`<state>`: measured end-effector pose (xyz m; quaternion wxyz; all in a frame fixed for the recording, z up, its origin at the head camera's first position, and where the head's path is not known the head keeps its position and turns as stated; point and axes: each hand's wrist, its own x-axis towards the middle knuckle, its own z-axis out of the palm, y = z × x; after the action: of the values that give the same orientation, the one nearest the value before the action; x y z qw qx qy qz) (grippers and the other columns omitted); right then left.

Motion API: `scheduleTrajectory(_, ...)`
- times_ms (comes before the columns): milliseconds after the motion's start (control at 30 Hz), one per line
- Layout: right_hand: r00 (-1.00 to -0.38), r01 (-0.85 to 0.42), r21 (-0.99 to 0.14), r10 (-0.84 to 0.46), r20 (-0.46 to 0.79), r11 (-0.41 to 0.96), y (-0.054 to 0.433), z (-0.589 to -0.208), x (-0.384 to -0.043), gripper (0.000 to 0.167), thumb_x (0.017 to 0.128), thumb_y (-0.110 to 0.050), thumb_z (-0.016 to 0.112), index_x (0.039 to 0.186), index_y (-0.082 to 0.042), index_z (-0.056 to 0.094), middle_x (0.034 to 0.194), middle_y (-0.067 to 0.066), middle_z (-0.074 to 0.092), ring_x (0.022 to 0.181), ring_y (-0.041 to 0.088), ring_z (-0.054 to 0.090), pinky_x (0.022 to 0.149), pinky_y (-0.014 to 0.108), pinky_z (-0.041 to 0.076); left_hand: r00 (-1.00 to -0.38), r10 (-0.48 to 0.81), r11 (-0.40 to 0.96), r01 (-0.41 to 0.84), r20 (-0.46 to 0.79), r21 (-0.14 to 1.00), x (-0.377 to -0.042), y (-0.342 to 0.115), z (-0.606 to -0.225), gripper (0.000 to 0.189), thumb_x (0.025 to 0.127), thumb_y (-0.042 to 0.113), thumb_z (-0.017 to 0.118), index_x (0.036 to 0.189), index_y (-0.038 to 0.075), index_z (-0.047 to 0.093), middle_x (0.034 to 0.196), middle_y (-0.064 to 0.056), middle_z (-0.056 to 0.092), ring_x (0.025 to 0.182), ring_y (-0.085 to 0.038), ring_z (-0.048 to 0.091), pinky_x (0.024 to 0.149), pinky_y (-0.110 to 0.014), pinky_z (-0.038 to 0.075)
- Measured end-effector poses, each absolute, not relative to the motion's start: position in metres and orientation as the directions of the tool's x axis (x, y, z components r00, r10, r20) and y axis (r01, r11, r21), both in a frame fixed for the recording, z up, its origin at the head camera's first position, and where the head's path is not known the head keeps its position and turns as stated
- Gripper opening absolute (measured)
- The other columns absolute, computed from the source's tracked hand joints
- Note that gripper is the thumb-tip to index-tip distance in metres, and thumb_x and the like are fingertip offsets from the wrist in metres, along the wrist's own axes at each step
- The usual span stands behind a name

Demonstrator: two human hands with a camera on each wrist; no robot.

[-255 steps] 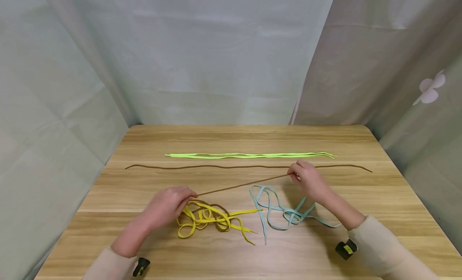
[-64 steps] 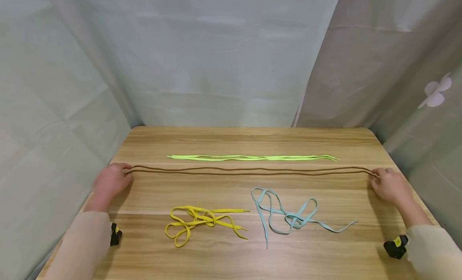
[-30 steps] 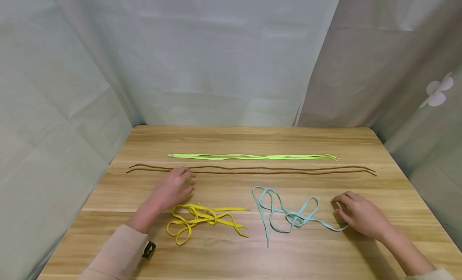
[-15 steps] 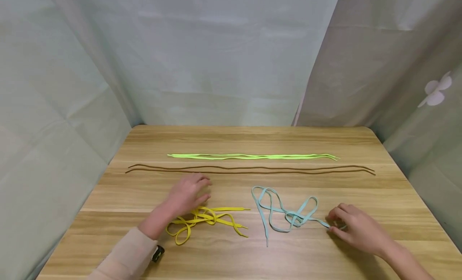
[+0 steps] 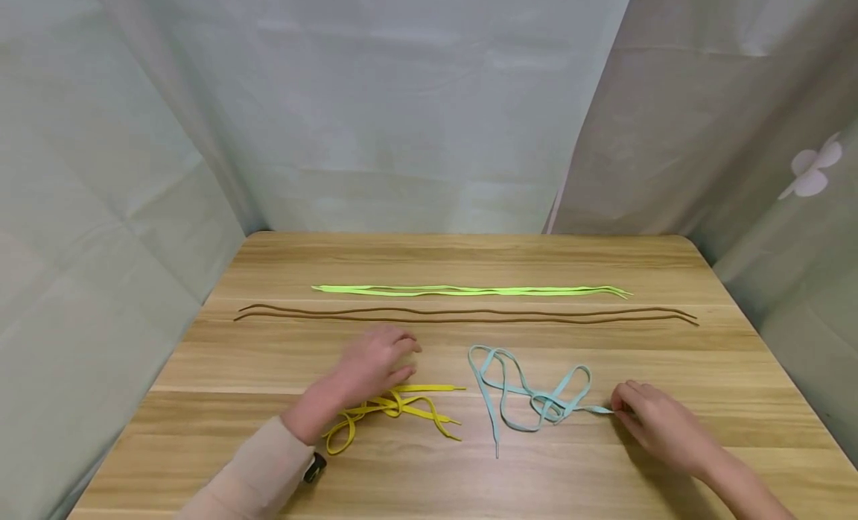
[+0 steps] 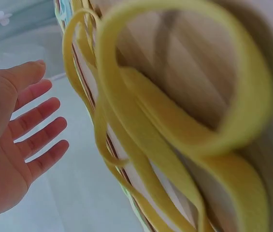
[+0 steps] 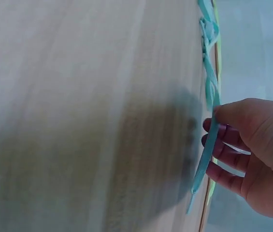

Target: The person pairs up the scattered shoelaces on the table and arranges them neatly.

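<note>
My right hand point(image 5: 660, 427) pinches a light blue shoelace point(image 5: 550, 408) near its right end; in the right wrist view the flat lace point(image 7: 210, 145) runs between thumb and fingertips, its tip hanging past them. The rest of that lace lies in loose loops on the table. My left hand point(image 5: 372, 363) hovers over a tangled yellow shoelace point(image 5: 402, 408), hiding part of it. In the left wrist view the left hand point(image 6: 15, 125) has its fingers spread with nothing between them, beside the yellow loops point(image 6: 141, 130).
Two brown laces point(image 5: 462, 316) lie stretched side by side across the wooden table point(image 5: 429, 483). Beyond them lie bright green laces point(image 5: 442, 290), also straight. Pale curtains point(image 5: 402, 110) hang around the table's back and sides.
After laying the second brown lace straight and releasing its ends, both hands moved inward. My right hand reached the blue lace and took hold near its end; the left drifted right over the yellow lace.
</note>
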<state>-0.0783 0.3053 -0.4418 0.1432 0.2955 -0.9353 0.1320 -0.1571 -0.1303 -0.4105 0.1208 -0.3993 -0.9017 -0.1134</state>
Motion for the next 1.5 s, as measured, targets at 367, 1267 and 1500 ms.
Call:
scheduleTrajectory(367, -0.734, -0.63, -0.167, -0.512, 0.447, 0.758, 0.301, -0.43, -0.089, 0.025, 0.069, 0.005, 0.07, 0.083, -0.013, 0.061, 0.079, -0.01, 0.058, 0.071, 0.002, 0.053, 0.061, 0.014, 0.042, -0.602, 0.754, 0.606, 0.792, 0.263, 0.075, -0.156, -0.096, -0.406, 0.023, 0.083, 0.026, 0.067, 0.103, 0.014, 0.066, 0.106, -0.001, 0.061, 0.099, -0.018, 0.058, 0.09, -0.036, 0.046)
scheduleTrajectory(1267, -0.646, -0.635, -0.112, -0.446, 0.619, 0.764, 0.287, -0.386, -0.097, 0.043, 0.097, -0.044, 0.034, 0.08, -0.015, 0.06, 0.077, -0.013, 0.056, 0.066, 0.004, 0.054, 0.059, 0.013, 0.043, -0.399, 0.894, 0.422, 0.903, 0.202, -0.084, -0.152, 0.012, -0.404, 0.033, 0.086, 0.041, 0.06, 0.111, 0.021, 0.063, 0.106, 0.007, 0.059, 0.095, -0.007, 0.057, 0.08, -0.02, 0.046)
scheduleTrajectory(1500, -0.651, -0.629, -0.118, -0.438, 0.62, 0.768, 0.286, -0.384, -0.099, 0.043, 0.097, -0.045, 0.034, 0.08, -0.015, 0.06, 0.077, -0.012, 0.057, 0.066, 0.004, 0.055, 0.059, 0.013, 0.044, -0.379, 0.914, 0.394, 0.915, 0.146, -0.087, -0.15, 0.033, -0.413, 0.035, 0.084, 0.045, 0.061, 0.11, 0.021, 0.065, 0.103, 0.009, 0.061, 0.09, -0.007, 0.058, 0.077, -0.018, 0.046)
